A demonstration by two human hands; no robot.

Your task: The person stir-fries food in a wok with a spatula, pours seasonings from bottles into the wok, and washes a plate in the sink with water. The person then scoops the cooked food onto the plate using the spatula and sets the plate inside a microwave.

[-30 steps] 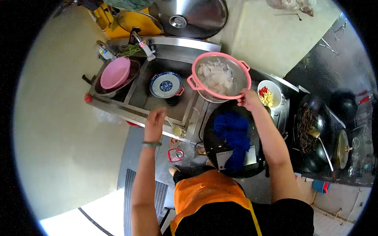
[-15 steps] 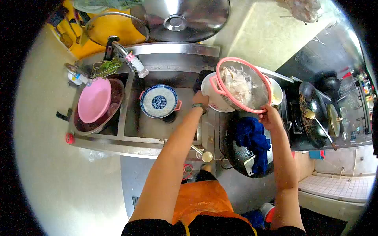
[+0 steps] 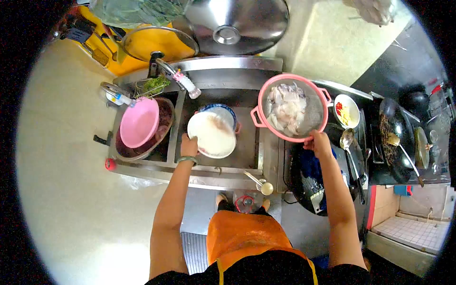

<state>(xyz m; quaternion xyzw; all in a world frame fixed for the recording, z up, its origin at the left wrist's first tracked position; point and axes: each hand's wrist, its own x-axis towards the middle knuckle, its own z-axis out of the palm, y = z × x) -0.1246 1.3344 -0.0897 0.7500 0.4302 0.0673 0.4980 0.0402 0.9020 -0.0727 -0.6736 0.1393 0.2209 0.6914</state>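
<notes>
My left hand (image 3: pixel 189 146) is closed on the rim of a white bowl (image 3: pixel 212 137), held over the sink. A blue-and-white patterned dish (image 3: pixel 222 111) lies behind that bowl and is mostly hidden by it. My right hand (image 3: pixel 317 143) grips the near rim of a pink-rimmed mesh strainer (image 3: pixel 313 116). Pale, wet-looking pieces of food (image 3: pixel 289 111) lie in the strainer; I cannot make out their kind. The strainer is over the counter between sink and stove. Below my right hand, a dark blue cloth (image 3: pixel 311 164) lies in a wok (image 3: pixel 304 190).
Left of the sink (image 3: pixel 247 152), a pink basin (image 3: pixel 139 123) rests in a larger bowl near the faucet (image 3: pixel 180 80). A white bowl of red and yellow cut food (image 3: pixel 346 111), a metal ladle (image 3: pixel 349 142) and another wok (image 3: pixel 387 137) are on the right.
My left hand has carried the white bowl left, from beside the strainer to over the sink. The strainer in my right hand has levelled out and shifted slightly.
</notes>
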